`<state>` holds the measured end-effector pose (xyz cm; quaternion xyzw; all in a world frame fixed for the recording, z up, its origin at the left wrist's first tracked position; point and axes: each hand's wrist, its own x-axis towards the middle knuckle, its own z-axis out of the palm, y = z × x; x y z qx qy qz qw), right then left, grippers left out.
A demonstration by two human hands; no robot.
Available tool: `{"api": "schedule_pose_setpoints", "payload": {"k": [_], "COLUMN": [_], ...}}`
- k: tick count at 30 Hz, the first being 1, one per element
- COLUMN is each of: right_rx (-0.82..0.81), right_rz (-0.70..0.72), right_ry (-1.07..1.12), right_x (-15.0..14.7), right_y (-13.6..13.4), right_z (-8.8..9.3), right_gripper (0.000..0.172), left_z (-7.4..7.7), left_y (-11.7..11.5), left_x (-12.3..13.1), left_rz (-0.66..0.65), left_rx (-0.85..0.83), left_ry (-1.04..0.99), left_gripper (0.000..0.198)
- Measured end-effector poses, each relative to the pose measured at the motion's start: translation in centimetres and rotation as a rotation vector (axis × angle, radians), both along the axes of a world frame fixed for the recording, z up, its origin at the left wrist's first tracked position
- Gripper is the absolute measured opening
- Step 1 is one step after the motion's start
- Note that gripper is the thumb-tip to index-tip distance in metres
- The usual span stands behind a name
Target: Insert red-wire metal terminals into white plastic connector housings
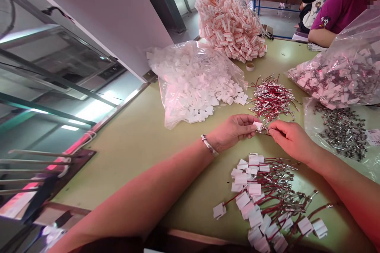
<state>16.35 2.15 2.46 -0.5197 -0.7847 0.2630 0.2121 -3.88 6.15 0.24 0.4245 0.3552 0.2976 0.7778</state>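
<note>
My left hand [239, 127] pinches a small white plastic connector housing [257, 126] between thumb and fingers. Close beside it, my right hand [285, 136] is closed on a short wire whose metal end meets the housing; the wire is mostly hidden by the fingers. Just beyond both hands lies a pile of short red wires with metal terminals [271, 97]. Nearer to me spreads a heap of white housings with red wires attached [255, 197], their metal ends pointing mostly right.
A clear bag of white housings [192, 75] lies open at the back left. Behind it rises a heap of pinkish-white connectors [228, 25], near a tape roll [249, 67]. At right are a filled bag [341, 71] and small metal parts [344, 130]. A person in purple [341, 8] sits opposite.
</note>
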Motion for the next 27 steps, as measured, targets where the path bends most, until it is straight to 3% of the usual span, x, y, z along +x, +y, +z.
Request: {"api": "schedule_pose_setpoints", "payload": {"k": [11,18,24,27], "right_rx": [0.139,0.081,-0.168,-0.103], "right_rz": [0.022,-0.044,-0.035,0.013], "right_ry": [-0.380,-0.214,-0.057,-0.087], "right_x": [-0.6,-1.1,-0.5,-0.5], "right_y": [-0.4,-1.1,-0.7,-0.6], "right_z": [-0.2,-1.1,-0.6,-0.4], "right_gripper": [0.024,0.021,0.026,0.025], "left_z": [-0.2,-0.2,0.2,-0.1], "left_y": [-0.2,-0.5,-0.3,-0.2], "left_x": [0.1,0.1,-0.1,-0.1], "left_rz": [-0.125,-0.198,-0.208,-0.220], "left_rx": [0.173,0.211,0.242,0.244], "left_ry": [0.119,0.104,0.140,0.128], "left_gripper": [0.029,0.030,0.026,0.026]}}
